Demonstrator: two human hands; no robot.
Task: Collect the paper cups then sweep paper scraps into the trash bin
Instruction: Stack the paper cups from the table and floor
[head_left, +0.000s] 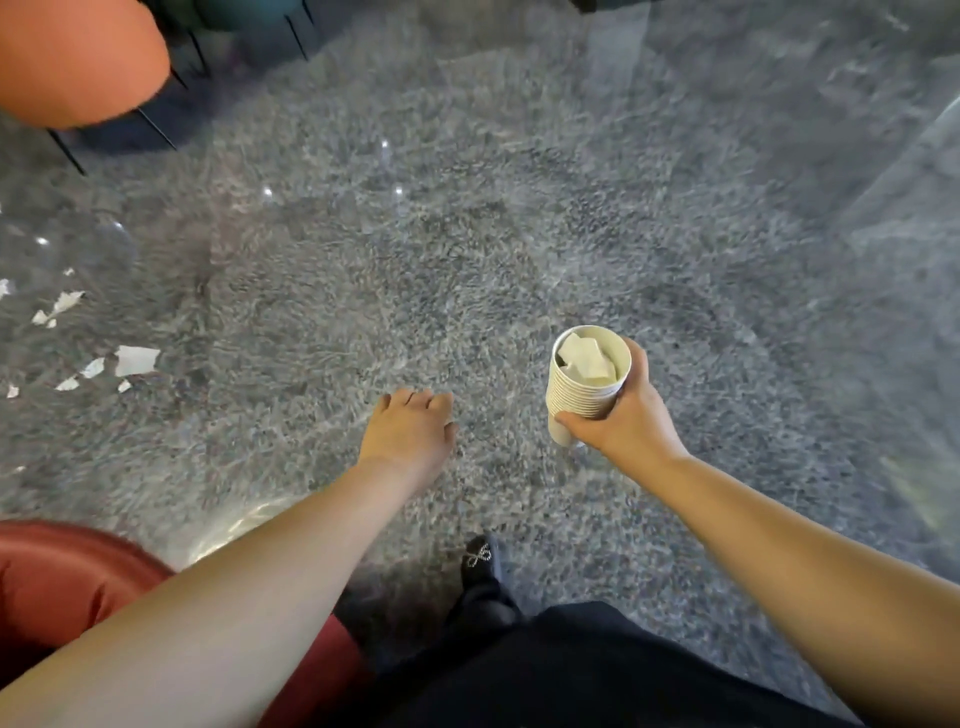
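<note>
My right hand (626, 415) grips a stack of white paper cups (584, 387), held upright right of centre, with crumpled paper inside the top cup. My left hand (410, 431) hangs beside it to the left, fingers loosely curled downward and holding nothing. Several white paper scraps (136, 359) lie scattered on the grey speckled floor (467, 234) at the far left. No trash bin is visible.
An orange chair (72, 57) with thin black legs stands at the top left. A red seat (57, 582) is at the bottom left under my left arm. My dark shoe (480, 558) and dark clothing fill the bottom centre.
</note>
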